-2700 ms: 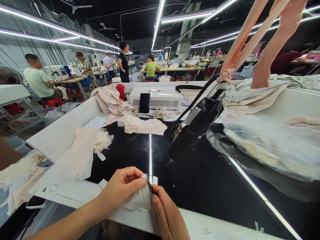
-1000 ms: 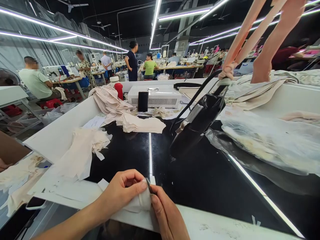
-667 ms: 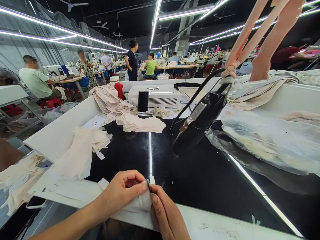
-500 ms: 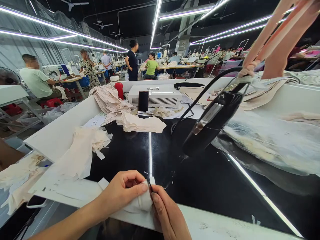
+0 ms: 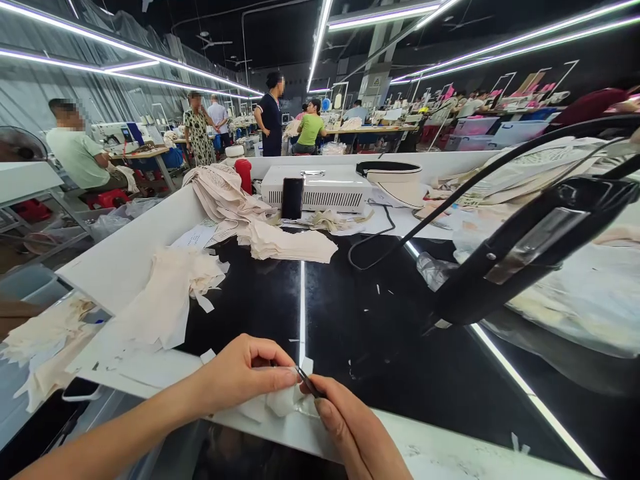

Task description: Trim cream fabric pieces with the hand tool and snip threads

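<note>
Near the table's front edge, my left hand (image 5: 255, 373) pinches a small white fabric piece (image 5: 283, 400) between thumb and fingertips. The lower part of the fabric hangs over the white table edge. My right hand (image 5: 347, 417) is closed on slim dark tweezers (image 5: 311, 385), held at a slant. Their tip meets the fabric right at my left thumb; whether it grips the cloth, I cannot tell.
A black corded device (image 5: 520, 260) hangs at the right above the black tabletop (image 5: 380, 347). Cut fabric stacks (image 5: 293, 245) and more pale pieces (image 5: 155, 293) lie ahead and left. A phone (image 5: 293, 198) leans against a white vented box (image 5: 330, 189). A plastic bag (image 5: 590, 300) lies right.
The hanging black device has swung to the right. My right hand has shifted slightly right and down, and the tweezers now slant more. My left hand keeps its pinch on the fabric.
</note>
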Available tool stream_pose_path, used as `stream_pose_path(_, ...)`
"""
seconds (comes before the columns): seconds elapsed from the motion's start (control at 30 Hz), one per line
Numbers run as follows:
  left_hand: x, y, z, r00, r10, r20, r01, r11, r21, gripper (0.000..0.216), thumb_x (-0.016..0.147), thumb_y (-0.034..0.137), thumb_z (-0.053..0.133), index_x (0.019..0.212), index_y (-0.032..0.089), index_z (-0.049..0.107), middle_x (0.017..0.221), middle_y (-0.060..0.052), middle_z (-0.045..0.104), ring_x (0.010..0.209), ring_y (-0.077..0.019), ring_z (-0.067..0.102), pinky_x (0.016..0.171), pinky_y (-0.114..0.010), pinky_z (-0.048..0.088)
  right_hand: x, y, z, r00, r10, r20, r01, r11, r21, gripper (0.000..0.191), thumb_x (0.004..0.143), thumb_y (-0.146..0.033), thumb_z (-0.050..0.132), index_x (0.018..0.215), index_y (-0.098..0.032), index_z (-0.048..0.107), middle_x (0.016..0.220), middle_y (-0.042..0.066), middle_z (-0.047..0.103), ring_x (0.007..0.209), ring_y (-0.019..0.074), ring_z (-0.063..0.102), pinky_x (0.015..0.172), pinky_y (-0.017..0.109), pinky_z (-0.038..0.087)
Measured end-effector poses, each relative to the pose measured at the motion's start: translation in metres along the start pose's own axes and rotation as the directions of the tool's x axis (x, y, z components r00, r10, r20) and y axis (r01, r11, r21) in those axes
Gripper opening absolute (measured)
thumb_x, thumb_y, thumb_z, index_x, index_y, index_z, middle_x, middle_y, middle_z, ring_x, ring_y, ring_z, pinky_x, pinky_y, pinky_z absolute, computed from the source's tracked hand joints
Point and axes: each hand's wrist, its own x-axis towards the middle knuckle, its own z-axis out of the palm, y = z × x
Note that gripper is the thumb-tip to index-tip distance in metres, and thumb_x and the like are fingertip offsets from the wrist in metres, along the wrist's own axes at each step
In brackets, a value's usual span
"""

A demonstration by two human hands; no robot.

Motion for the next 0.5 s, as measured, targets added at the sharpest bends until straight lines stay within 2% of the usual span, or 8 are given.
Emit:
stream_pose_path(0.1, 0.0, 0.002, -0.003, 1.0, -0.02, 0.015, 0.02, 0.999, 0.028, 0.019, 0.084, 0.034, 0.074, 0.087, 0.016, 0.08, 0.083, -0.001, 0.069, 0.072, -0.0126, 0.054, 0.064, -0.022, 0.039, 0.002, -0.002, -0.003, 0.998, -0.006, 0.056, 0.006, 1.0, 0.002, 0.047, 0.104, -0.061, 0.039, 0.111, -0.03, 0.074, 0.091, 0.004, 0.073, 0.085, 0.0228, 0.069, 0.075, 0.029, 0.057)
stream_pose_path(0.23, 0.002, 0.003, -0.007, 0.998, -0.037, 0.047, 0.034, 0.997, 0.068, 0.025, 0.082, 0.039, 0.075, 0.087, 0.015, 0.08, 0.083, -0.002, 0.067, 0.069, -0.0121, 0.05, 0.059, -0.022, 0.036, 0.003, 0.0, -0.005, 0.997, -0.013, 0.082, 0.011, 1.0, 0.029, 0.043, 0.104, -0.058, 0.043, 0.111, -0.03, 0.074, 0.094, 0.003, 0.073, 0.085, 0.0219, 0.069, 0.079, 0.029, 0.056)
stream_pose_path(0.5, 0.0, 0.01, -0.013, 0.996, -0.027, 0.089, 0.005, 0.973, 0.233, 0.022, 0.084, 0.038, 0.072, 0.088, 0.019, 0.081, 0.086, -0.002, 0.066, 0.076, -0.0149, 0.053, 0.063, -0.023, 0.037, 0.001, 0.003, -0.004, 0.997, 0.005, 0.074, -0.003, 0.999, -0.033, 0.04, 0.105, -0.056, 0.043, 0.107, -0.029, 0.073, 0.089, 0.002, 0.072, 0.081, 0.0202, 0.069, 0.074, 0.029, 0.055)
